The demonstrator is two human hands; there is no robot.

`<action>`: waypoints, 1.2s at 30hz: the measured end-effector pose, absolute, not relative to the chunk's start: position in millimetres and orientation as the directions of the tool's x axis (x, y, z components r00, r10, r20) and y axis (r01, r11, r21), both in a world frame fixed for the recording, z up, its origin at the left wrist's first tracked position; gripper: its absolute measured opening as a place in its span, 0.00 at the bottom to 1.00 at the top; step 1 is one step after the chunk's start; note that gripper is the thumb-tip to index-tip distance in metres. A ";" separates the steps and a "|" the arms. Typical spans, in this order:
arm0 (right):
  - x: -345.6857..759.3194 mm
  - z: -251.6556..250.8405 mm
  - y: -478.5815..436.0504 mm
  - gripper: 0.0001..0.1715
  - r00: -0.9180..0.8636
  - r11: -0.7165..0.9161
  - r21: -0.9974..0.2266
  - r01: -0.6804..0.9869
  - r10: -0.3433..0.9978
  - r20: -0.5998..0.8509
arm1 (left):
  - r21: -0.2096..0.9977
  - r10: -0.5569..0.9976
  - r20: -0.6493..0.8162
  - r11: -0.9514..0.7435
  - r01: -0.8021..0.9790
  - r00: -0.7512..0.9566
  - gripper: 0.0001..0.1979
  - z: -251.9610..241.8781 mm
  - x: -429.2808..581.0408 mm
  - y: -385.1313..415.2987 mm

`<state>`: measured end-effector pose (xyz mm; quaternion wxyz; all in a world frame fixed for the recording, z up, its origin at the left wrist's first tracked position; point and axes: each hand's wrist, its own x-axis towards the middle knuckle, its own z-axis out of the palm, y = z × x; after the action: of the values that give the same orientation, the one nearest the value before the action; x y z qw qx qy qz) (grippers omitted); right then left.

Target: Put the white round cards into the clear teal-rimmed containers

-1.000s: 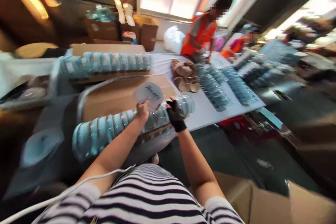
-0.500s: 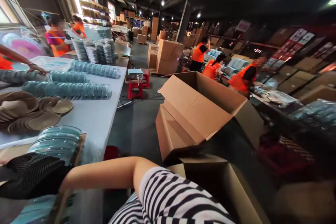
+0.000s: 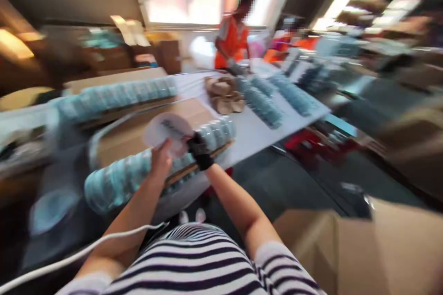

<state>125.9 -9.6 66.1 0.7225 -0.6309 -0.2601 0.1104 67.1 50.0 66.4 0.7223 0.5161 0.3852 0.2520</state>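
The picture is smeared by motion. My bare left hand (image 3: 159,159) and my right hand (image 3: 200,149), which wears a black glove, both grip a round white lid with dark writing (image 3: 168,131). They hold it just above a long row of light blue round containers (image 3: 138,173) lying on its side on a cardboard sheet (image 3: 131,136). The fingers of both hands are closed on the lid's lower edge.
A second row of blue containers (image 3: 114,94) lies further back. On the white table (image 3: 256,133) are brown discs (image 3: 224,94) and more blue rows (image 3: 263,103). A person in an orange vest (image 3: 231,39) works at the far end. An open cardboard box (image 3: 363,249) stands at my right.
The view swung right to the boxes and aisle half a second ago, then back to the table. Both hands hold the lid over the container row, as they did a second ago.
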 end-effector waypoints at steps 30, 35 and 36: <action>76.9 -23.8 -17.0 0.16 0.629 -0.618 -0.131 0.775 0.774 0.070 | 0.591 0.858 -0.325 0.512 -0.623 0.397 0.15 11.6 25.7 161.3; 78.1 -35.3 9.0 0.16 0.632 -0.621 -0.125 0.773 0.772 0.068 | 0.618 0.872 -0.270 0.482 -0.621 0.408 0.14 8.6 25.6 159.5; 79.5 -37.1 14.1 0.15 0.623 -0.611 -0.131 0.781 0.778 0.087 | 0.623 0.874 -0.266 0.478 -0.619 0.407 0.13 8.4 25.6 159.4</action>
<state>79.5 14.1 -37.1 0.0783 -0.8973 -0.4343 -0.0106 25.6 159.4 8.4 0.8095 0.2200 0.2893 0.4611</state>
